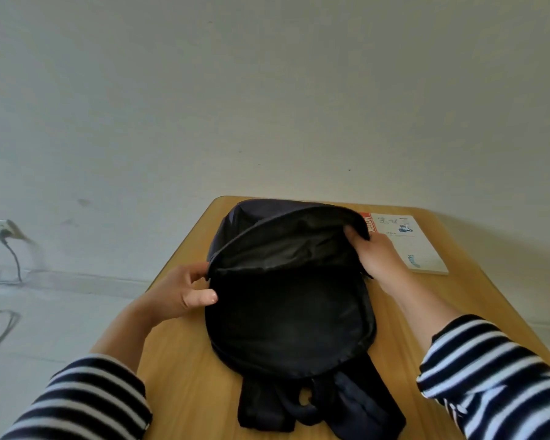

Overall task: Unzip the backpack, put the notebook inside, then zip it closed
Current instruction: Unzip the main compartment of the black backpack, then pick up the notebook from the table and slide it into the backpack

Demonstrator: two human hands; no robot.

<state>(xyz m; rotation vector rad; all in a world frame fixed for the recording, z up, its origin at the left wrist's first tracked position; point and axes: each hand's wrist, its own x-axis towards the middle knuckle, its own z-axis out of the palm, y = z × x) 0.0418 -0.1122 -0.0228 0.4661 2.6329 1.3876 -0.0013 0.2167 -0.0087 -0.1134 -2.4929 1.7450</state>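
A dark backpack [291, 315] lies flat on the wooden table [184, 385], straps toward me. Its main compartment is unzipped and the upper flap is lifted, showing the black lining. My right hand [380, 255] grips the raised flap's right edge. My left hand [180, 292] pinches the left end of the opening, thumb resting by the lower panel. The notebook [410, 242], white with a red strip and blue print, lies on the table at the back right, partly hidden behind the flap and my right hand.
The table's far edge runs close to a plain wall. On the left, a plug sits in a wall socket [4, 231] and dark cables [0, 325] trail across the floor. Striped sleeves cover both my forearms.
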